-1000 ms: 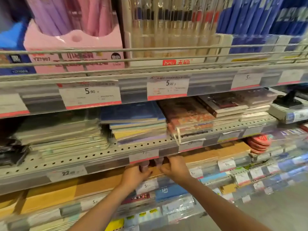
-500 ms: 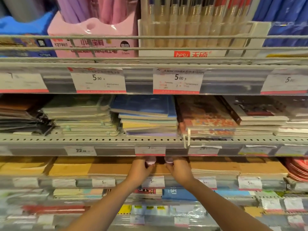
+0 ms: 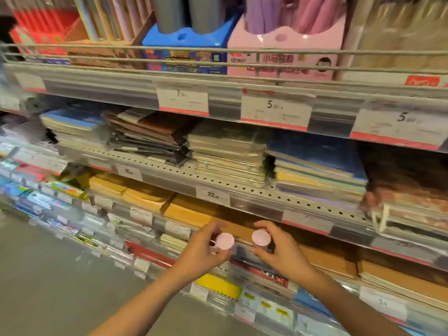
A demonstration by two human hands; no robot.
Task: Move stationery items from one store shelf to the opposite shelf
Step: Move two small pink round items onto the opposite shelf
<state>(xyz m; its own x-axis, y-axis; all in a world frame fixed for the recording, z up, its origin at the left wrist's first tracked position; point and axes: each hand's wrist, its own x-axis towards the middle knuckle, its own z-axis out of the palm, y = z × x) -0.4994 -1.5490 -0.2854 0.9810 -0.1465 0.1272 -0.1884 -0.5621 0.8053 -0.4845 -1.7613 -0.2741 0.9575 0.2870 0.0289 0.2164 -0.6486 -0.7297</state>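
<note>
A: State the item and its location.

B: Two small pink round items, one per hand. The left hand grips the left pink item; the right hand grips the right pink item. Both are held in the air just in front of the shelf edge, side by side but not touching. The round faces point toward the camera. Whether they are tape rolls or small tubs cannot be told.

A: State the condition of the hands.

B: Fingers and thumb of each hand are curled round the body of its item. The hands are near each other, with a gap between them.

A: Handling characteristics?

B: Judged light, since each is carried by fingertips alone. The bodies look rigid, so a firm pinch should not deform them. The surface appears smooth, possibly slippery. Recommended hold: round the side wall, thumb opposite the fingers, as at present. Do not hold by the flat pink face; it may be a lid or a film.

A: What lies around the hands?

B: Directly behind them, flat brown envelopes on the lower shelf. Above the hands, stacks of notebooks. Higher, a price label and a pink display box behind a wire rail. Below the left hand, grey floor.

A: Task status?

B: Judged mid-transfer: items are in hand, not yet set down. The opposite shelf is not in view.
</note>
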